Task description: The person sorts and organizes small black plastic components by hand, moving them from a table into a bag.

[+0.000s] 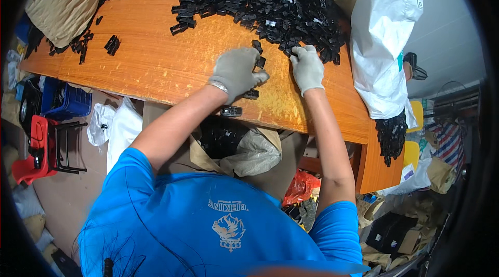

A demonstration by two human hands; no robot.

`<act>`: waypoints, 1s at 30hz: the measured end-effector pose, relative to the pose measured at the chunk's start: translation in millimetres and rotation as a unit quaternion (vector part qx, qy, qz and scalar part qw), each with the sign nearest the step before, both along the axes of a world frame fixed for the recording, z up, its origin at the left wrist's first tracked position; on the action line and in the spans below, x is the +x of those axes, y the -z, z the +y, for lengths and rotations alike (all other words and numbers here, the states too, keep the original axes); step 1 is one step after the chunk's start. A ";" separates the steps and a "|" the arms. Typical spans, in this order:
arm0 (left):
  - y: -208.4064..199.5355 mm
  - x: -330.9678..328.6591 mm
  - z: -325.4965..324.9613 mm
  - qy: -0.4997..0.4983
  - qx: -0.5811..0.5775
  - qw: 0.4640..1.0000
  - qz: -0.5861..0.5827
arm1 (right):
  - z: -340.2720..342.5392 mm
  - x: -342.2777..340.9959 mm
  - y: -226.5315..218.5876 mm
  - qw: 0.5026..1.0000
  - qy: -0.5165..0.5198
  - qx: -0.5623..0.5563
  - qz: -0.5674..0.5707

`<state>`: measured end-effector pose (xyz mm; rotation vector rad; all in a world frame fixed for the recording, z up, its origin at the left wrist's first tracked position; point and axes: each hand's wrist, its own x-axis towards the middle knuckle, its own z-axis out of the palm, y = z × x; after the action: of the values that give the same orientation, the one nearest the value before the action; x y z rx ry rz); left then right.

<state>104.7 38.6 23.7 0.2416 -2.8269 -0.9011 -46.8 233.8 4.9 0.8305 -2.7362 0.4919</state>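
Observation:
My left hand (pixel 236 71), in a grey glove, is over the wooden table with its thumb apart from its fingers. Beside its fingertips and thumb lie small black plastic parts (pixel 261 62). Two more, a black part (pixel 251 94) and a black clip-like piece (pixel 231 111), lie by the wrist, close to the table's front edge. At the near rim of a big heap of black plastic parts (pixel 270 1), my gloved right hand (pixel 308 69) has its thumb and finger pinched on a part there. The heap partly hides that part.
A white sack (pixel 382 32) stands right of the heap, with a brown sack (pixel 65 4) at the far left. Below the table edge, an open sack (pixel 254 155) with black contents is near my lap. A red chair (pixel 39 147) and blue crate (pixel 67 101) are on the left.

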 end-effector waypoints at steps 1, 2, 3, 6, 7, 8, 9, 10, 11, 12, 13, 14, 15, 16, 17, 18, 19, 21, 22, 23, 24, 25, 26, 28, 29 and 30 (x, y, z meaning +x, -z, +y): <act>1.5 -6.4 3.7 0.000 -0.029 1.000 -0.011 | -4.2 -3.9 3.1 1.000 0.010 0.019 0.009; 2.9 -12.1 5.8 0.000 -0.058 0.998 -0.023 | -7.1 -7.1 6.0 0.999 0.021 0.038 0.018; 4.4 -17.2 5.4 0.000 -0.060 0.997 -0.055 | -8.6 -9.7 8.8 0.998 0.015 0.038 0.040; 26.3 -16.2 -1.6 0.011 -0.050 0.999 0.010 | -13.4 2.9 -0.7 0.999 0.002 0.053 -0.002; 25.2 -15.7 -2.4 0.013 -0.049 0.999 0.010 | -11.7 6.4 -2.1 0.999 0.004 0.053 -0.003; 23.9 -15.1 -3.4 0.023 -0.039 0.999 0.009 | -10.3 10.4 -3.3 0.999 0.011 0.048 -0.011; 22.7 -14.2 -4.2 0.033 -0.030 0.999 0.009 | -9.8 14.1 -4.4 0.999 0.018 0.043 -0.019; 22.1 -13.2 -5.1 0.034 -0.030 0.999 0.010 | -10.9 16.4 -6.2 0.999 0.019 0.043 -0.018; 21.7 -11.7 -5.9 0.034 -0.033 0.999 0.010 | -12.6 18.9 -7.8 0.998 0.021 0.050 -0.042; 21.1 -10.5 -6.5 0.035 -0.037 0.999 0.009 | -14.4 21.6 -9.3 0.996 0.022 0.057 -0.066; 20.7 -9.7 -6.6 0.037 -0.037 0.999 0.010 | -16.7 26.6 -12.1 0.994 0.027 0.057 -0.089; 20.2 -8.8 -6.7 0.036 -0.032 0.999 0.007 | -18.3 30.7 -11.0 0.994 0.028 0.057 -0.089; 20.1 -8.1 -6.8 0.035 -0.028 0.999 0.004 | -19.8 34.7 -10.1 0.992 0.036 0.028 -0.119; 20.6 -7.7 -7.5 0.036 -0.028 0.999 0.006 | -19.5 37.3 -10.1 0.988 0.043 0.000 -0.146; 21.5 -7.6 -8.1 0.039 -0.031 0.999 0.008 | -17.0 39.4 -6.7 0.990 0.022 -0.023 -0.135; 22.2 -7.5 -8.6 0.043 -0.035 0.998 0.010 | -15.9 38.5 -6.8 0.991 0.023 -0.023 -0.133; 20.9 -6.7 -8.8 0.044 -0.035 0.998 0.011 | -15.7 37.8 -7.6 0.987 0.017 -0.011 -0.162; 18.4 -4.6 -8.9 0.053 -0.052 0.997 0.009 | -13.8 37.0 -8.1 0.982 0.012 -0.001 -0.191; 16.4 -2.4 -7.4 0.055 -0.052 0.997 0.011 | -11.9 37.0 -8.7 0.978 0.009 -0.045 -0.203; 14.8 1.4 -4.9 0.044 -0.041 0.997 0.049 | -10.1 37.0 -9.2 0.973 0.006 -0.088 -0.215; 12.8 4.7 -2.2 0.034 -0.029 0.995 0.087 | -7.3 37.4 -9.8 0.973 0.008 -0.089 -0.214; 10.4 9.6 -2.4 0.030 -0.030 0.995 0.087 | -12.5 45.6 -19.4 0.928 0.017 -0.185 -0.324; 8.3 12.2 0.2 0.051 -0.018 0.989 0.138 | -14.2 53.9 -27.0 0.861 0.030 -0.278 -0.425; 9.1 15.3 2.3 0.070 -0.007 0.979 0.189 | -17.5 71.2 -31.8 0.807 0.006 -0.342 -0.481; 12.6 16.1 2.4 0.070 0.066 0.979 0.177 | -18.2 77.8 -33.9 0.745 -0.019 -0.402 -0.533; 14.7 17.5 2.2 0.069 0.139 0.974 0.165 | -18.5 81.7 -36.8 0.745 -0.020 -0.401 -0.533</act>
<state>122.2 40.8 9.0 -0.0682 -2.4315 -1.2393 34.9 215.3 41.7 0.3620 -2.7026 2.5729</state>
